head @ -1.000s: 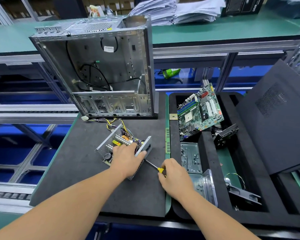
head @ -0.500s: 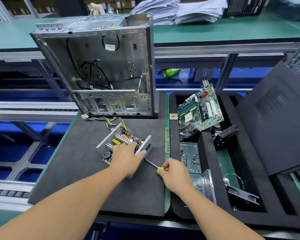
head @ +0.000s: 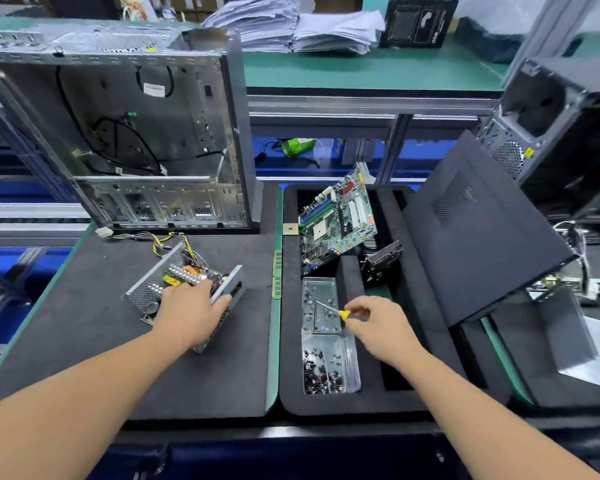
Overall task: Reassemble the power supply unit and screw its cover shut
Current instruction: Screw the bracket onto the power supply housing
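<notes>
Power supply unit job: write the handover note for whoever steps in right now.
Left hand grips the power supply unit on the black mat; the unit is open on top, internals showing.
Right hand holds the screwdriver, tip over the upper metal screw tray; the lower tray holds loose screws.
Done: no cover screw visibly in.
Left: probably pick up a screw, close the cover, drive the screws.

Part of the power supply (head: pixel 174 285) was covered by the left hand (head: pixel 187 315), and the screwdriver (head: pixel 329 308) handle was largely wrapped by the right hand (head: pixel 378 327). The screws (head: pixel 323 372) in the metal tray (head: pixel 352 355) were too small to be told apart. The second computer case (head: pixel 568 140) was cut off at the right edge.
</notes>
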